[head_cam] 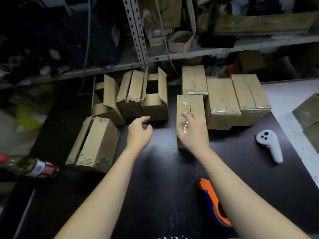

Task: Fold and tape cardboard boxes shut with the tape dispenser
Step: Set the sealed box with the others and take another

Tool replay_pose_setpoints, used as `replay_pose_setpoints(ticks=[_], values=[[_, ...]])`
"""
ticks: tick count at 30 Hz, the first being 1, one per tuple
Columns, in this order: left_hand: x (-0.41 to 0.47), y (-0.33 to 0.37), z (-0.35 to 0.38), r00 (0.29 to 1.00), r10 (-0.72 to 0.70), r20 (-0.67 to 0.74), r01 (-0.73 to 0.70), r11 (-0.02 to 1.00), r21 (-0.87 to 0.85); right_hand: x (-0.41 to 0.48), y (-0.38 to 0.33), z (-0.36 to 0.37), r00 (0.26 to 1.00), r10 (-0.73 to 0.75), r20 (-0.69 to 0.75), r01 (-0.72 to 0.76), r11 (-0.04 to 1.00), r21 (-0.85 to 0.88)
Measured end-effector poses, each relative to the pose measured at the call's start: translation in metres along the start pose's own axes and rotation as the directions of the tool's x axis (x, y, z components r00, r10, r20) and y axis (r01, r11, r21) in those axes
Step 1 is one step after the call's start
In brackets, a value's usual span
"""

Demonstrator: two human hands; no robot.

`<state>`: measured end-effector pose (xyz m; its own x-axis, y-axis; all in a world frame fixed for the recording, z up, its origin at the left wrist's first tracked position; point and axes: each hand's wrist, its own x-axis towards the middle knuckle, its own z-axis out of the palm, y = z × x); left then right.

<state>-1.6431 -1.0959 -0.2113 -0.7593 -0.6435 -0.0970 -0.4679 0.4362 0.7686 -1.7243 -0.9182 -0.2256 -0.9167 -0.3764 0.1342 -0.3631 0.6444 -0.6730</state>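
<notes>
On the matte black worktop (160, 178), the right hand (194, 131) lies with fingers loosely spread on a small brown corrugated cardboard box (196, 104) just past centre at 1 o'clock, sealed with glossy, wrinkled clear tape. The left hand (139, 131) hovers with fingers loosely curled, holding nothing, near an open-flapped cardboard box (155, 106) at 12 o'clock, its inside too dark to read. The orange-and-blue plastic tape dispenser (206, 188) lies at 5 o'clock, partly hidden by the right forearm. Three taped cartons (222, 100) stand at 2 o'clock.
</notes>
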Motion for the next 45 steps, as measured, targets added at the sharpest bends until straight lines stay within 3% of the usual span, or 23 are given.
replay_pose_setpoints(ticks=[4,7,11,17,23,35,38,45], values=[[0.033,0.003,-0.026,0.997,0.033,-0.063,-0.025,0.991,0.128,0.029,-0.026,0.022,0.987,-0.044,0.153,0.045,0.999,-0.009],[0.062,0.004,-0.03,0.993,0.112,-0.029,-0.1,0.959,0.266,0.053,-0.042,0.036,0.985,-0.035,0.172,0.04,0.999,-0.025],[0.086,0.005,-0.027,0.992,0.099,0.081,-0.123,0.912,0.392,0.084,-0.055,0.052,0.985,0.052,0.162,-0.042,0.997,-0.069],[0.101,-0.016,-0.015,0.987,0.089,0.134,-0.095,0.995,0.032,0.099,-0.067,0.068,0.961,0.196,0.197,-0.203,0.979,0.014],[0.101,-0.029,-0.011,0.997,0.048,0.068,-0.03,0.968,-0.249,0.087,-0.069,0.08,0.956,0.27,0.117,-0.283,0.951,0.124],[0.008,-0.041,-0.016,0.998,0.005,-0.057,-0.02,0.965,-0.262,-0.018,-0.071,0.051,0.948,0.277,0.154,-0.307,0.925,0.223],[-0.025,-0.049,-0.012,0.993,-0.092,-0.073,0.062,0.937,-0.343,-0.057,-0.065,0.038,0.95,0.259,0.172,-0.298,0.918,0.26],[-0.127,-0.057,-0.009,0.962,-0.272,0.04,0.26,0.856,-0.447,-0.137,-0.045,0.001,0.95,0.236,0.203,-0.288,0.914,0.287]])
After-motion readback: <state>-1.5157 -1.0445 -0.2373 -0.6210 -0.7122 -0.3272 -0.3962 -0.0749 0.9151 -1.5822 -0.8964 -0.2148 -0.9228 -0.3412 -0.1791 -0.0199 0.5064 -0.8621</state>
